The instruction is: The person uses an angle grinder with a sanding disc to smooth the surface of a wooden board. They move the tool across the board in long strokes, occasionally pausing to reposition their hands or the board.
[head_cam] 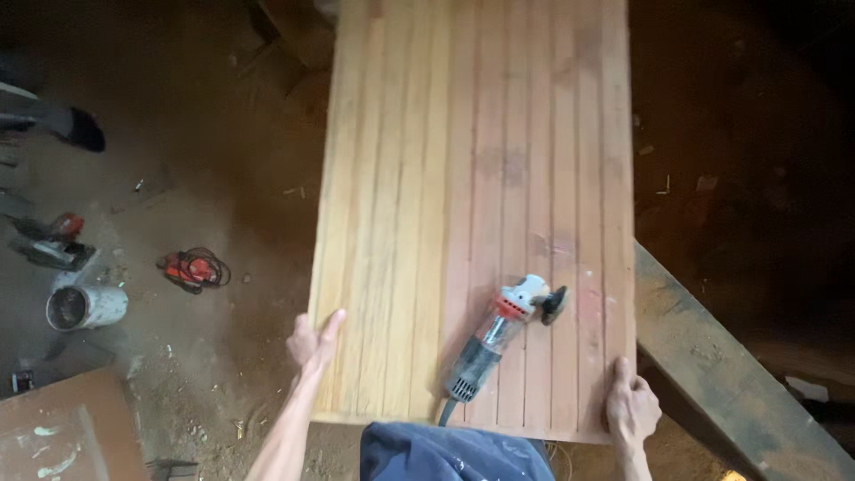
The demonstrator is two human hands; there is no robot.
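Both arms reach forward to the near end of a long slatted wooden panel [463,178], one hand at each corner. The left hand [312,343] grips the panel's left edge, thumb lying up on the top face and fingers curled under out of sight. The right hand [631,405] clasps the right edge near the corner, thumb on top, knuckles outward. Between them, untouched, a grinder [503,334] lies slantwise on the panel, disc toward the right, cord trailing off the near edge. On the dusty floor [223,338] to the left lie a red tool [191,269] with coiled cord and a tipped white bucket [86,306]. A beam [712,356] slants away on the right.
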